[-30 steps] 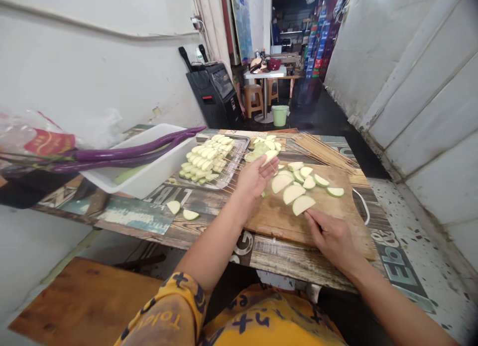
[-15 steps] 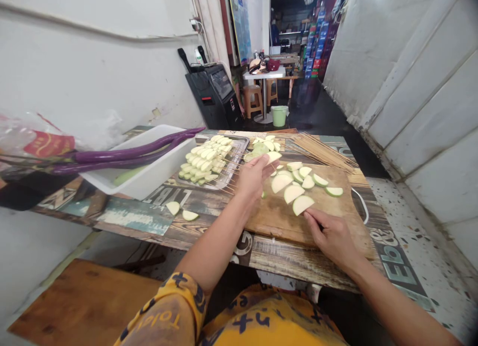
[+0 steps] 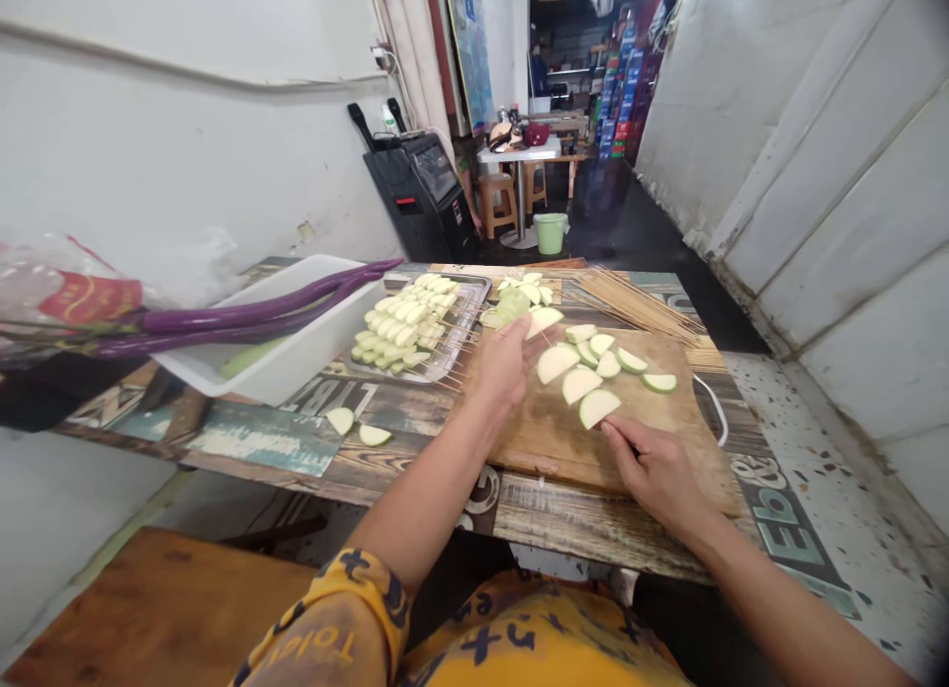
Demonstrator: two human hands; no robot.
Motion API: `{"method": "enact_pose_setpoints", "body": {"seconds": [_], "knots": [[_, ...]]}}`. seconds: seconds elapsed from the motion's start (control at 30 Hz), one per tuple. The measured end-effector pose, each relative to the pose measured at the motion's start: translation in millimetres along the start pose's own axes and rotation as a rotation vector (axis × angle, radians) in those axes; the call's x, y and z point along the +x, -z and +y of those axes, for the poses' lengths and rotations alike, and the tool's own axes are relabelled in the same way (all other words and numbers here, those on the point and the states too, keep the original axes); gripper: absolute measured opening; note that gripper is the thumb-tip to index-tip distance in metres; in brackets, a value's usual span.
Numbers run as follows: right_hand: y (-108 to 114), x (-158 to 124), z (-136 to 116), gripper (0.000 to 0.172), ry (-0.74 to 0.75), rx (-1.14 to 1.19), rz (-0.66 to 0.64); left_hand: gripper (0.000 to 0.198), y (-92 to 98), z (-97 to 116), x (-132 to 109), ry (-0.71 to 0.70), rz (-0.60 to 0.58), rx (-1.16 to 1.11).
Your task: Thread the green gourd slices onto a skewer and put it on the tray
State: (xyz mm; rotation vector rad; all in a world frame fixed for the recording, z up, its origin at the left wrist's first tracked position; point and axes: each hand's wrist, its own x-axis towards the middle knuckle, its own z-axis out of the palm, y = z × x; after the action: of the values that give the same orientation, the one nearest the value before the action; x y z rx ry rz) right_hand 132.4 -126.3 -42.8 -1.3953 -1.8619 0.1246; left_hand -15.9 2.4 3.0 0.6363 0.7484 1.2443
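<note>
Pale half-moon vegetable slices with green skin lie about my hands. My right hand (image 3: 656,465) is closed, fingertips pinching the near end of a mostly hidden skewer. Threaded in a row on it are several half-moon slices (image 3: 580,385), held over the cutting board (image 3: 563,450). At the far end of that row, my left hand (image 3: 508,366) holds a single half-moon slice (image 3: 544,320) between thumb and fingers. Loose slices (image 3: 631,360) rest on the board just beyond. Left of my left hand, a metal tray (image 3: 469,316) carries stacked skewers of slices (image 3: 407,321).
Thin wooden skewers (image 3: 638,306) lie fanned at the table's back right. A white bin (image 3: 278,371) with long purple eggplants (image 3: 244,316) stands at left. Two slices (image 3: 375,435) sit near the table's front edge. More slices (image 3: 530,290) are piled behind the board.
The view has shifted slightly. My left hand and its slice have come a little nearer the far end of the skewered row. My right hand keeps its grip, almost still.
</note>
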Motion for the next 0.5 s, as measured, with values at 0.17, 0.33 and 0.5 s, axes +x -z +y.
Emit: {"method": "enact_pose_setpoints", "body": {"seconds": [0.17, 0.33, 0.5], "knots": [[-1.6, -0.6, -1.6, 0.019, 0.037, -0.013, 0.008, 0.015, 1.5, 0.2, 2.1, -0.033, 0.022, -0.017], [-5.5, -3.7, -0.7, 0.017, 0.143, -0.119, 0.056, 0.011, 4.5, -0.4, 3.5, -0.03, 0.042, -0.071], [-5.2, -2.8, -0.4, 0.018, 0.095, -0.094, 0.045, 0.01, 3.7, -1.7, 2.9, -0.011, 0.022, -0.098]]}}
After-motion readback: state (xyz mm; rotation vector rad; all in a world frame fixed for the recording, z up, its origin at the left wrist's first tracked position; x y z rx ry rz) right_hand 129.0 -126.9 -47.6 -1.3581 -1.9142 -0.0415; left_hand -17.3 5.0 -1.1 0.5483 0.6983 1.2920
